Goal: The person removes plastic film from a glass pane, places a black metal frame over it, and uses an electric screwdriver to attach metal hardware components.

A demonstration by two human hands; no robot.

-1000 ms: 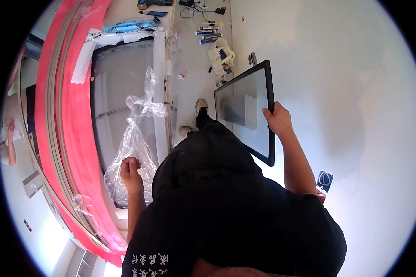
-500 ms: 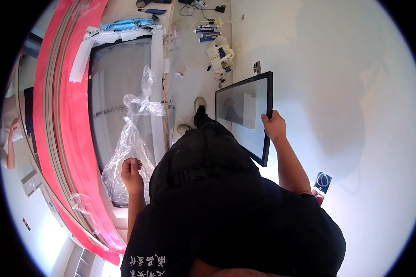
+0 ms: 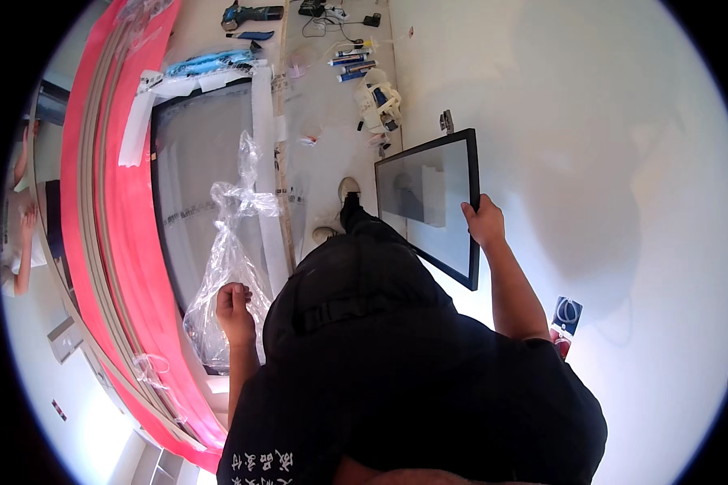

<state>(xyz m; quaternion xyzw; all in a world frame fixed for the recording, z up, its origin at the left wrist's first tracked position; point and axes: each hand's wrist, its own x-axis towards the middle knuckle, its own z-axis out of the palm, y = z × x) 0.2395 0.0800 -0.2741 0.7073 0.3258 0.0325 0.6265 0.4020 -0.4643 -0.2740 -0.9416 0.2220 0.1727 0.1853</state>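
My right hand (image 3: pixel 484 222) grips the right edge of a black-framed flat screen panel (image 3: pixel 430 202), holding it upright beside a white wall (image 3: pixel 590 162). My left hand (image 3: pixel 233 303) is closed on a crumpled clear plastic bag (image 3: pixel 230 242) that hangs over a large dark panel (image 3: pixel 194 178) lying on the floor. My dark shirt and trousers fill the lower middle of the view, and one shoe (image 3: pixel 348 190) shows below the screen panel.
Long red and grey strips (image 3: pixel 97 202) curve along the left. Tubes (image 3: pixel 349 65), a white tool (image 3: pixel 378 101), a power drill (image 3: pixel 251 14) and cables lie on the floor at the top. Another person's arms (image 3: pixel 20 234) show at far left. A small dark card (image 3: pixel 566 314) lies by the wall.
The screen panel has swung slightly, its lower edge moving right and closer to the wall. My left hand stays on the plastic bag.
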